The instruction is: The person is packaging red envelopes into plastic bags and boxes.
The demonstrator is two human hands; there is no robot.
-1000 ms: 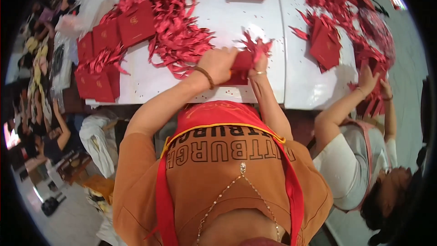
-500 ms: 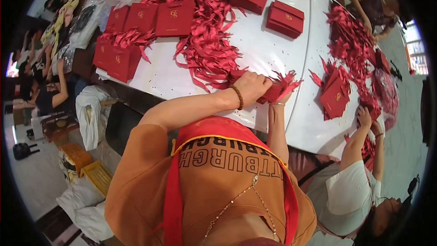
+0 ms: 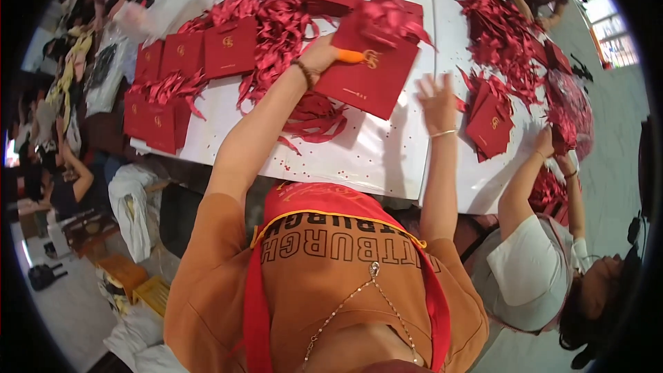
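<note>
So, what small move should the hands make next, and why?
Probably bring the right hand back onto the red box. The left hand alone lifts it above the white table, gripping an orange tool too, while the right hand hovers open beside it, touching nothing.

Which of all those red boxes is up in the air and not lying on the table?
The big red box in the left hand, with a ribbon bow on top. It is lifted and tilted; the other red boxes lie flat on the white table.
</note>
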